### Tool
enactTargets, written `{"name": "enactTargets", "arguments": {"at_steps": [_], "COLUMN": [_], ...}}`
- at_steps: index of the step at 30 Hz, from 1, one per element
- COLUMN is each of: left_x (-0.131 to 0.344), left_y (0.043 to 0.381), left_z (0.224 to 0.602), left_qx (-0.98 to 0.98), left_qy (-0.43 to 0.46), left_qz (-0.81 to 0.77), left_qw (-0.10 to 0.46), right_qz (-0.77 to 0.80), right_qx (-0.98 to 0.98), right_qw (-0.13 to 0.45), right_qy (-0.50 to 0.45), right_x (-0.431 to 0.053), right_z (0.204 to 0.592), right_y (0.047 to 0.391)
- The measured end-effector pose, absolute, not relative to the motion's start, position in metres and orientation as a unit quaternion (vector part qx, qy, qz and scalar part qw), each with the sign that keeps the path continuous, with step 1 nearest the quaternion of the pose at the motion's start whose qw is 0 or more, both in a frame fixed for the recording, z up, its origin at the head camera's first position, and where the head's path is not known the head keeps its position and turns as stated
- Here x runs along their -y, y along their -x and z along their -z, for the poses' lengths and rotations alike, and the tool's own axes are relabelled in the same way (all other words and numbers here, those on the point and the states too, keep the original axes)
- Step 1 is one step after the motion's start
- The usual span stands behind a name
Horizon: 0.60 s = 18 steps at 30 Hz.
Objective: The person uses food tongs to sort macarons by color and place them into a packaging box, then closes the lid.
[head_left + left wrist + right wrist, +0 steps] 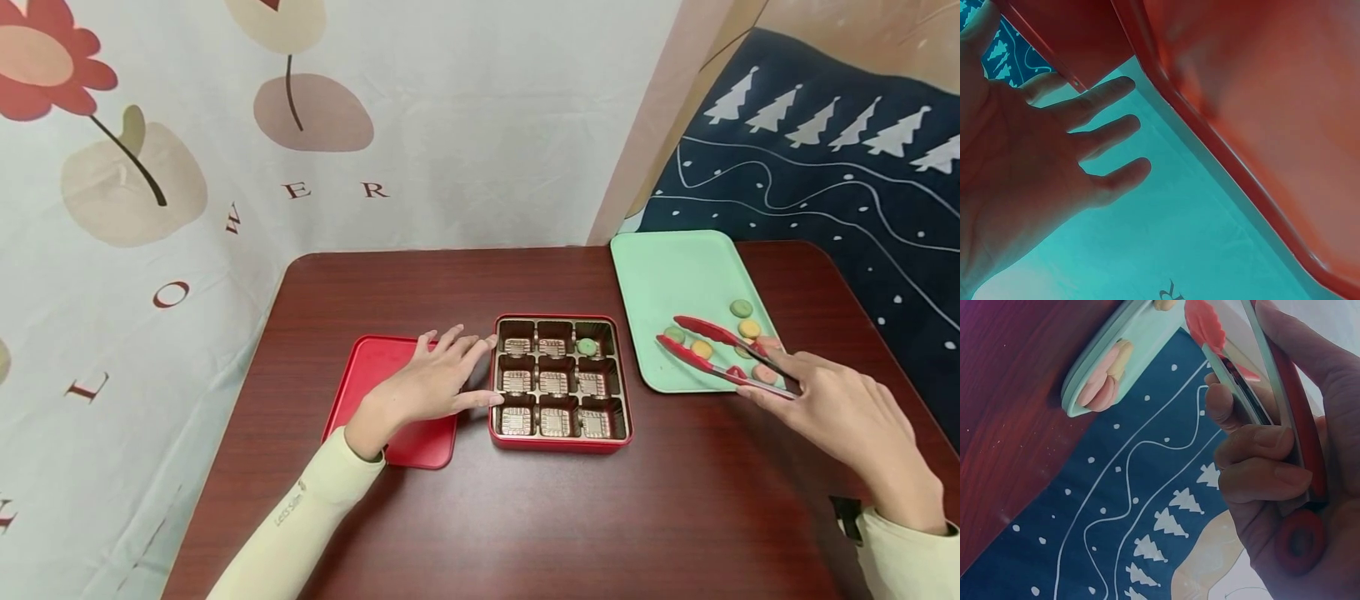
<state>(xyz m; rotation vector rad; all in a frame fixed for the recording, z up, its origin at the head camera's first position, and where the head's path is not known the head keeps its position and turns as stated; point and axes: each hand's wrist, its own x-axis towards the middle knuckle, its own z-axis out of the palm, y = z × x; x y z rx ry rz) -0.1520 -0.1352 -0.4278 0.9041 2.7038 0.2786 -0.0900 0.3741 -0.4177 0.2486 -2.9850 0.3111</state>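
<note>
My right hand [855,408] grips a pair of red-tipped metal tongs [1300,419], its fingers curled round the handles. In the head view the tongs' spread tips reach over a mint green tray [667,267] that bears several macarons, among them a green macaron [741,308] and a yellow macaron [702,349]. Pink macarons [1100,381] show at the tray's edge in the right wrist view. My left hand [431,379] has its fingers spread, with fingertips at the left rim of a red box [558,445]. Inside, a green macaron [587,347] sits in the back right compartment.
A red lid [420,446] lies left of the box, partly under my left hand and forearm. Dark brown table [465,283] surface runs around the box. Behind stand a white flower-print cloth [480,125] and a navy cloth with trees [825,183].
</note>
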Motion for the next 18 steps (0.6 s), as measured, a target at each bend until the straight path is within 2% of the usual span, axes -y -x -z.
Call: {"name": "enactTargets", "arguments": {"at_steps": [18], "left_x": [0.1356], "left_y": [0.1525], "left_z": [0.4293], "left_qx": [-0.936], "left_qy": [-0.310], "left_qz": [-0.094], "left_qw": [0.139], "right_qz": [-0.105], "right_qx": [0.990], "right_qw": [0.047], "right_qy": [-0.079], "right_x": [-0.3753], "right_z": [0.4178], "right_y": [0.0939]}}
